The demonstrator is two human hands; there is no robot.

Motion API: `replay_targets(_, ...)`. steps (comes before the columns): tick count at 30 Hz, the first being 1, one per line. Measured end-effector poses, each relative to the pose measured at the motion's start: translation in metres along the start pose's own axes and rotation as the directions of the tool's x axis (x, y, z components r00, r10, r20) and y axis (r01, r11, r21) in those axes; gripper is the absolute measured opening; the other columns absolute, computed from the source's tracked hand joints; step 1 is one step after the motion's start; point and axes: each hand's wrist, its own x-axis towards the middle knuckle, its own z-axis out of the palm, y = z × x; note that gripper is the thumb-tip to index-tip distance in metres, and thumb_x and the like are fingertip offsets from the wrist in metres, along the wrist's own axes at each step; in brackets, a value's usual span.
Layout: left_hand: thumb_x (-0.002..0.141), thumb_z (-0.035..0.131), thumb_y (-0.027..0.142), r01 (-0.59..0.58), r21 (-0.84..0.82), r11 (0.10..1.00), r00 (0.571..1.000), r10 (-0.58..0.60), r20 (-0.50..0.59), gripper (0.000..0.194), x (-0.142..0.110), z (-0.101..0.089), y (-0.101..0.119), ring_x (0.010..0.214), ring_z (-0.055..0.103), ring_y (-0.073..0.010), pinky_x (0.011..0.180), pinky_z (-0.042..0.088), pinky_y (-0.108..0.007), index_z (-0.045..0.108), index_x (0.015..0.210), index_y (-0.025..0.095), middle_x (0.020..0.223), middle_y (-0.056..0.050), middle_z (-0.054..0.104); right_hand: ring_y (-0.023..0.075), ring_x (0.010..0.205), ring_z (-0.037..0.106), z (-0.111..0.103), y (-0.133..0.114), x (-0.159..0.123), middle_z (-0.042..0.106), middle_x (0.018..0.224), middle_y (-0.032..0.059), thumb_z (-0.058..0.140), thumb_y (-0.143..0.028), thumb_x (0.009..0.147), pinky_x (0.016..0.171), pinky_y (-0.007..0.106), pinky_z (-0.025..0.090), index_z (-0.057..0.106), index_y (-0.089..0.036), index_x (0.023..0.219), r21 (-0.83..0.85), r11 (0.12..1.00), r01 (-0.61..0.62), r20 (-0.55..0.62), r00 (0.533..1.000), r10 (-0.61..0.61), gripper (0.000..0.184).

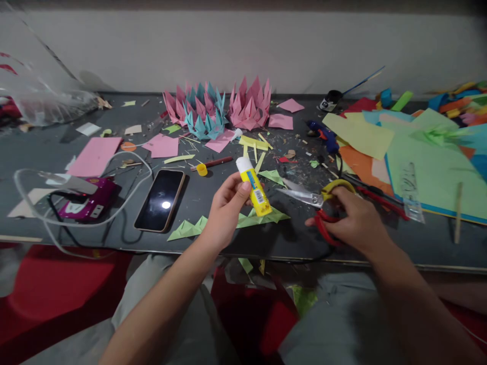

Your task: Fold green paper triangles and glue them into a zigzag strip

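Observation:
My left hand (224, 208) is closed round a yellow glue stick (254, 186) with a white top, held tilted above the dark table (45, 152). Under it lies a strip of folded green paper points (228, 222). My right hand (352, 218) rests on the table's near edge with its fingers in the red and yellow handles of a pair of scissors (304, 195), whose blades point left. A yellow cap (201, 170) lies beside a red pencil (218, 162).
A dark phone (160, 200) lies left of my hands, with a magenta device (85, 203) and white cable beyond it. Pink and blue folded paper crowns (216, 109) stand at the back. Coloured sheets (426, 157), a blue glue gun (323, 134) and paper scraps cover the right side.

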Motion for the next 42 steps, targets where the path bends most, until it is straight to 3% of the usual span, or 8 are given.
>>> replay_targets(6,0.073,0.066,0.038,0.018,-0.027,0.999,1.0,-0.018,0.004,0.025,0.0,-0.003,0.004,0.069,0.059,-0.0117,0.058,0.044,-0.02,0.061,0.089,0.02,0.08,-0.001,0.065,0.0213,0.066,0.06,0.001,0.014,-0.002,0.062,0.072,0.0039,0.06,-0.04,0.064,0.058,0.031,0.043,0.051,-0.023,0.075,-0.065,0.986,0.151,0.0,0.988,-0.152,0.022)
replay_targets(17,0.077,0.06,0.033,0.071,0.04,0.997,0.997,-0.071,0.009,0.018,-0.002,-0.001,0.004,0.074,0.062,-0.0138,0.063,0.046,-0.022,0.061,0.09,0.02,0.077,-0.001,0.066,0.0225,0.068,0.062,0.001,0.016,-0.003,0.065,0.073,0.005,0.055,-0.038,0.065,0.06,0.033,0.046,0.053,-0.023,0.072,-0.057,0.981,0.183,0.019,0.983,-0.182,0.016)
replay_targets(23,0.076,0.062,0.029,0.066,0.058,0.996,0.998,-0.066,-0.008,0.015,-0.003,-0.002,0.001,0.074,0.061,-0.013,0.067,0.046,-0.023,0.063,0.089,0.02,0.081,-0.001,0.066,0.0235,0.07,0.062,0.0,0.019,-0.004,0.065,0.074,0.0066,0.052,-0.033,0.071,0.061,0.034,0.046,0.053,-0.022,0.076,-0.1,0.954,0.283,-0.012,0.958,-0.286,0.012)
replay_targets(31,0.077,0.061,0.028,0.118,0.032,0.992,0.993,-0.118,0.006,0.014,-0.007,0.003,0.006,0.077,0.063,-0.0156,0.07,0.047,-0.025,0.063,0.087,0.019,0.077,-0.003,0.068,0.0264,0.072,0.061,-0.005,0.01,-0.004,0.061,0.07,0.0078,0.047,-0.034,0.075,0.064,0.037,0.045,0.053,-0.024,0.07,-0.147,0.971,0.19,-0.019,0.981,-0.194,0.013)
replay_targets(37,0.078,0.06,0.029,0.214,-0.004,0.977,0.976,-0.214,0.03,0.015,-0.009,0.004,0.005,0.069,0.06,-0.0124,0.065,0.043,-0.022,0.064,0.085,0.016,0.072,-0.003,0.067,0.0244,0.068,0.062,-0.006,0.006,-0.005,0.063,0.067,0.0091,0.047,-0.028,0.077,0.061,0.033,0.042,0.056,-0.021,0.069,-0.219,0.944,0.249,0.004,0.967,-0.254,0.014)
replay_targets(42,0.076,0.061,0.032,0.286,-0.02,0.958,0.957,-0.285,0.051,0.021,-0.008,0.003,0.009,0.068,0.06,-0.013,0.061,0.042,-0.022,0.065,0.087,0.015,0.073,-0.004,0.067,0.0193,0.057,0.059,0.003,0.008,-0.005,0.062,0.061,0.0064,0.048,-0.03,0.075,0.052,0.028,0.04,0.056,-0.02,0.067,-0.075,0.937,0.342,-0.002,0.939,-0.343,0.014)
